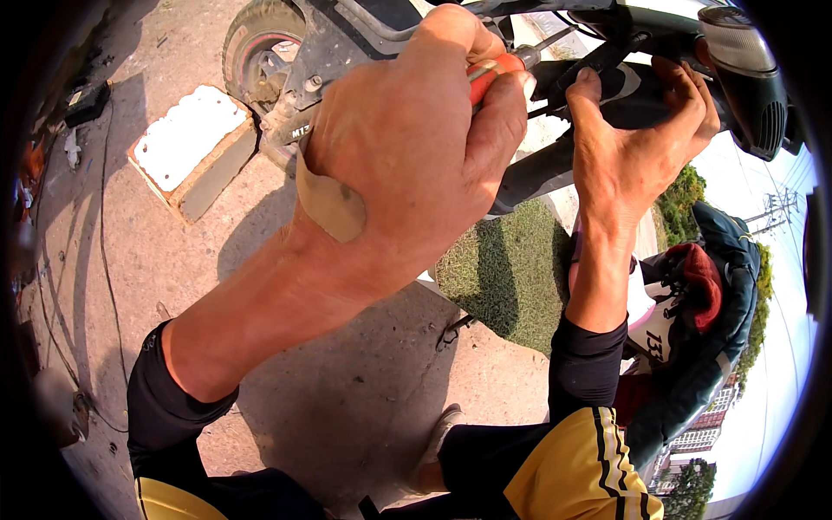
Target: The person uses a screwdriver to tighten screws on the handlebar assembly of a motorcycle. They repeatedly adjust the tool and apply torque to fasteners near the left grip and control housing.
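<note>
A red-handled screwdriver (pixel 511 63) is held up at the far side of the scene, right of center, its thin metal shaft pointing far and to the right among a vehicle's dark parts; whether its tip touches anything cannot be told. The tool looks light and stiff, hardly fragile, and its smooth-looking handle could turn slick in a sweaty palm. The thick handle is the likely place to take hold, with the narrow shaft left free. The left hand (pixel 407 139) has just that hold: its grip is curled tight around the handle, the thumb laid along the near side and the fingers bent over the far side. A tan patch (pixel 331 206) sits near that wrist. To the right, the right hand (pixel 641 156) has its thumb and fingers spread about a black part (pixel 620 87) of the vehicle; how firmly that grip presses, if at all, cannot be told. Just beyond the fingers, farther right, is a clear-lensed lamp (pixel 738 42). Left of the hands, a white-topped block (pixel 195 139) rests on the concrete ground (pixel 347 390) near a dusty wheel (pixel 237 52).
</note>
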Motion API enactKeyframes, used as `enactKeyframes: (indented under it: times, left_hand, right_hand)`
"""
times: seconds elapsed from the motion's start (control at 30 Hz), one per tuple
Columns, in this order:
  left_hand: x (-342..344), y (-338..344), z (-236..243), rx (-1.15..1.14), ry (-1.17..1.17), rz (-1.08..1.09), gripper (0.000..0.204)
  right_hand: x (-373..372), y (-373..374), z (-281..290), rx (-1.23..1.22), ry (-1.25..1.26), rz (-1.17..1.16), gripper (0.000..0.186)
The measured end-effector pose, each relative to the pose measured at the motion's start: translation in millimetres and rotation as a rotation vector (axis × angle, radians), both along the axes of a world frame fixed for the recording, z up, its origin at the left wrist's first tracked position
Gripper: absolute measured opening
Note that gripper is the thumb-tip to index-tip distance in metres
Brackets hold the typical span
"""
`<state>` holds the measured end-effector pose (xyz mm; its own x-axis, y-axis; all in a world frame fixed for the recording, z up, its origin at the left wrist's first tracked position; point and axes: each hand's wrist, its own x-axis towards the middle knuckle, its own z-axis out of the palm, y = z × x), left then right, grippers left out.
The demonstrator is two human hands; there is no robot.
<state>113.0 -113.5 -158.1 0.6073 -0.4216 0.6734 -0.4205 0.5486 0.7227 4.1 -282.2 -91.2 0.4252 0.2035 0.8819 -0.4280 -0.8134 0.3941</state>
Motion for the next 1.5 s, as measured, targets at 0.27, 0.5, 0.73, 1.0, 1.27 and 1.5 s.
enactKeyframes:
  times: [0.27,0.5,0.73,1.0,1.27,1.5]
  left_hand:
    - [8,-25,-20,-0.026,-0.313,0.300,0.016]
    - [8,-26,-18,-0.031,-0.397,0.388,0.017]
    - [4,-28,-10,-0.030,-0.473,0.452,0.017]
    - [2,-13,-1,0.020,-0.573,0.548,0.017]
    - [-9,-1,21,0.134,-0.693,0.654,0.018]
    - [-8,-4,44,0.217,-0.754,0.700,0.018]
  right_hand:
    - [1,0,1,0.026,0.022,-0.020,0.054]
    - [0,3,-1,0.011,0.018,-0.063,0.054]
    - [1,-1,-3,-0.017,0.025,-0.032,0.053]
    - [2,-1,-2,-0.042,-0.013,0.007,0.055]
    - [8,10,-7,0.056,-0.130,0.083,0.057]
    - [-8,15,-6,0.140,-0.140,0.147,0.057]
